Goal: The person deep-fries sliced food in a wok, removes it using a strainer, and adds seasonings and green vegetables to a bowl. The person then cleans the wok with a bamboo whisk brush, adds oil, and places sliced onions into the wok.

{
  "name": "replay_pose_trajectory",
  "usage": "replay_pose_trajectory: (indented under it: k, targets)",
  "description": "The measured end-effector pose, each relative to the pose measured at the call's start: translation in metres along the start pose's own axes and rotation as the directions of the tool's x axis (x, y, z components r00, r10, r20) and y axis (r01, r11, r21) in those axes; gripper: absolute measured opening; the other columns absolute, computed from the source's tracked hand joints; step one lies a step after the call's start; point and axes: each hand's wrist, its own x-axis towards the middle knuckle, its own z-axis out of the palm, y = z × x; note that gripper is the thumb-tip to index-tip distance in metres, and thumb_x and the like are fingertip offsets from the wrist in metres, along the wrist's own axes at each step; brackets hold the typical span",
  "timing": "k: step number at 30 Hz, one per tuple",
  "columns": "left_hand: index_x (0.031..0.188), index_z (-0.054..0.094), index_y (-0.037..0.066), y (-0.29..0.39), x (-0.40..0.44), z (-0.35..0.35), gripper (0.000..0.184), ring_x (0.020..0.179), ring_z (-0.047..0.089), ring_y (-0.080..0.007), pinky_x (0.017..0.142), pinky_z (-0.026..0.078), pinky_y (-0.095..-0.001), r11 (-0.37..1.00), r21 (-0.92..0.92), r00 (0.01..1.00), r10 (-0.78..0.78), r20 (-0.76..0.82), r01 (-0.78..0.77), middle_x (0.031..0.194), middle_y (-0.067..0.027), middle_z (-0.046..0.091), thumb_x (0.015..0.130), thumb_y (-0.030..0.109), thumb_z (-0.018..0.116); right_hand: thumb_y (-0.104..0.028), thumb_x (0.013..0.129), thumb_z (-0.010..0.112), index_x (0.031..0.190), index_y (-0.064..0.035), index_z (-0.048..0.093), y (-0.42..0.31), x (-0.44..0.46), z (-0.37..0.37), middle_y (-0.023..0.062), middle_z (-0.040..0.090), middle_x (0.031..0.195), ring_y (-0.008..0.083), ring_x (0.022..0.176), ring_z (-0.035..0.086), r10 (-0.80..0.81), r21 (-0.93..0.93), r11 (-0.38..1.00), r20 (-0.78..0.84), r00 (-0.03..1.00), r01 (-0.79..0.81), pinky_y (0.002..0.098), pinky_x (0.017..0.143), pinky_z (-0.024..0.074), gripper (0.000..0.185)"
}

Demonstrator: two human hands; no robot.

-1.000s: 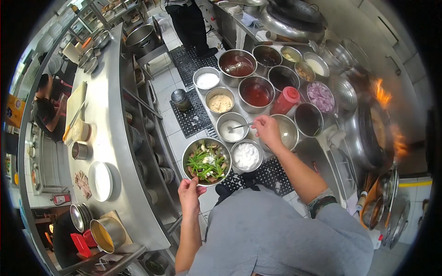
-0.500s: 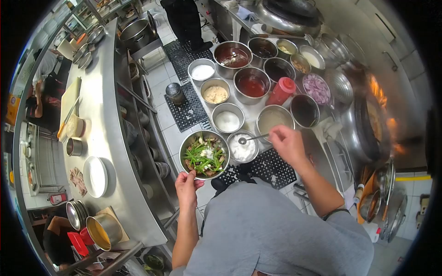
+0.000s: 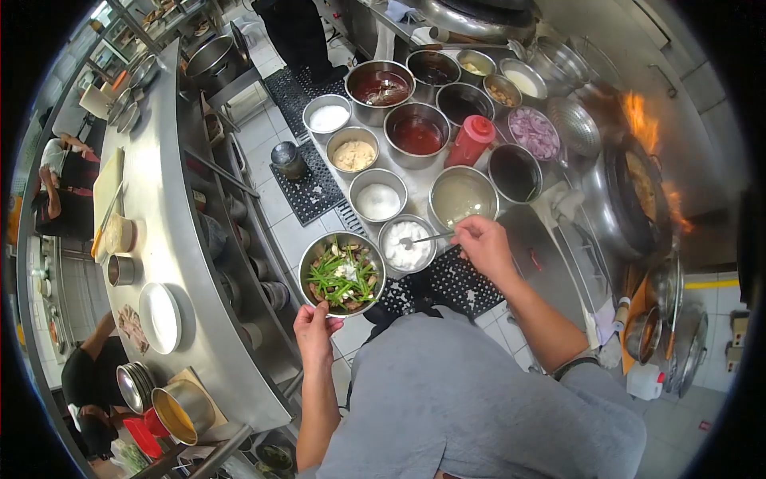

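Observation:
A steel bowl (image 3: 342,274) of green vegetable strips, brownish pieces and a white heap is gripped at its near rim by my left hand (image 3: 314,326). My right hand (image 3: 482,242) pinches the handle of a small metal spoon (image 3: 427,239), whose head rests in a tin of white powder (image 3: 405,254) just right of the bowl. Behind it stands a tin of finer white grains (image 3: 378,199). A pan of cloudy liquid (image 3: 463,198) lies beyond my right fingers.
Red sauce pots (image 3: 416,134), a red squeeze bottle (image 3: 471,140), chopped onion (image 3: 535,133) and dark sauce (image 3: 515,172) stand farther back. Flames (image 3: 641,120) rise by a wok (image 3: 638,191) at right. A steel counter (image 3: 207,319) runs along the left; people are beyond it.
The spoon has gone from the tin of finer white grains to the nearer tin of white powder. The whole view has shifted, with the containers appearing farther left; my left hand keeps the bowl.

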Motion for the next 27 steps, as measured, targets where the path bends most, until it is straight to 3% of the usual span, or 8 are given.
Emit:
replay_pose_trajectory:
  k: [3, 9, 12, 15, 18, 21, 24, 27]
  targets:
    - [0.078, 0.048, 0.01, 0.0, -0.002, -0.001, 0.021, 0.055, 0.063, -0.0133, 0.051, 0.055, -0.0258, 1.0, -0.001, 1.0, -0.002, 0.0, 0.002, 0.075, -0.0033, 0.06, 0.093, 0.013, 0.062, -0.009, 0.089, 0.061, 0.091, 0.003, 0.066, 0.011, 0.003, -0.005, 0.008, 0.071, 0.073, 0.0081, 0.054, 0.06, 0.065, 0.125, 0.99, -0.015, 0.998, -0.063, 0.0242, 0.049, 0.0477, 0.013]
    - [0.078, 0.048, 0.01, -0.002, -0.001, -0.004, 0.021, 0.055, 0.063, -0.0135, 0.051, 0.056, -0.0262, 1.0, 0.014, 1.0, 0.004, 0.013, -0.005, 0.074, -0.0035, 0.06, 0.093, 0.013, 0.062, -0.01, 0.089, 0.062, 0.09, 0.0028, 0.066, 0.0, -0.008, 0.002, 0.0072, 0.071, 0.073, 0.0076, 0.053, 0.06, -0.011, 0.043, 0.999, -0.01, 1.0, 0.011, 0.024, 0.049, 0.0473, 0.013]
    - [0.078, 0.048, 0.01, -0.001, -0.003, -0.005, 0.021, 0.055, 0.063, -0.0137, 0.051, 0.056, -0.0265, 1.0, 0.028, 1.0, 0.009, 0.016, -0.009, 0.074, -0.0036, 0.06, 0.093, 0.014, 0.062, -0.012, 0.088, 0.064, 0.091, 0.0011, 0.066, 0.003, -0.008, 0.003, 0.0089, 0.07, 0.071, 0.0116, 0.055, 0.063, -0.008, 0.012, 1.0, -0.039, 0.999, 0.009, 0.0263, 0.051, 0.049, 0.013]
    - [0.079, 0.048, 0.01, -0.001, -0.003, -0.006, 0.021, 0.055, 0.063, -0.0139, 0.051, 0.056, -0.0264, 1.0, 0.02, 1.0, 0.008, 0.008, -0.008, 0.075, -0.0037, 0.06, 0.093, 0.014, 0.063, -0.013, 0.086, 0.065, 0.089, -0.0002, 0.067, -0.008, -0.018, -0.005, 0.013, 0.07, 0.072, 0.0211, 0.06, 0.068, -0.268, -0.239, 0.942, -0.116, 0.956, 0.235, 0.0317, 0.056, 0.0515, 0.013]
    - [0.08, 0.049, 0.01, -0.002, -0.003, -0.008, 0.02, 0.055, 0.063, -0.014, 0.051, 0.055, -0.0262, 1.0, 0.023, 1.0, 0.004, 0.015, -0.005, 0.075, -0.0039, 0.06, 0.093, 0.014, 0.063, -0.013, 0.084, 0.066, 0.089, -0.0008, 0.068, -0.026, -0.026, -0.002, 0.0162, 0.069, 0.074, 0.0291, 0.067, 0.07, -0.353, -0.377, 0.873, -0.046, 0.935, 0.311, 0.0363, 0.061, 0.0528, 0.013]
    - [0.081, 0.049, 0.01, -0.005, 0.0, -0.011, 0.019, 0.055, 0.064, -0.0141, 0.052, 0.055, -0.0261, 1.0, 0.02, 1.0, 0.014, 0.027, -0.015, 0.075, -0.0042, 0.061, 0.093, 0.014, 0.063, -0.012, 0.084, 0.065, 0.09, -0.0006, 0.068, -0.018, -0.024, 0.005, 0.0177, 0.069, 0.076, 0.0324, 0.069, 0.069, -0.361, -0.367, 0.871, -0.028, 0.932, 0.326, 0.0379, 0.062, 0.053, 0.014]
    - [0.081, 0.049, 0.01, -0.006, -0.002, -0.015, 0.019, 0.055, 0.064, -0.0142, 0.052, 0.056, -0.0261, 1.0, 0.021, 1.0, 0.006, 0.019, -0.006, 0.075, -0.0044, 0.061, 0.093, 0.015, 0.063, -0.011, 0.085, 0.065, 0.091, -0.0002, 0.068, -0.012, -0.022, 0.007, 0.0154, 0.07, 0.074, 0.0256, 0.063, 0.069, -0.295, -0.308, 0.914, -0.054, 0.954, 0.265, 0.0338, 0.059, 0.0529, 0.013]
    - [0.081, 0.05, 0.01, -0.005, -0.003, -0.014, 0.019, 0.055, 0.064, -0.0142, 0.052, 0.056, -0.0261, 1.0, 0.017, 1.0, 0.004, 0.019, -0.005, 0.075, -0.0045, 0.061, 0.093, 0.015, 0.063, -0.01, 0.087, 0.063, 0.089, 0.0017, 0.067, 0.008, -0.015, 0.008, 0.0109, 0.071, 0.073, 0.0154, 0.056, 0.065, -0.064, -0.045, 0.997, -0.039, 0.997, 0.062, 0.0285, 0.053, 0.0502, 0.013]
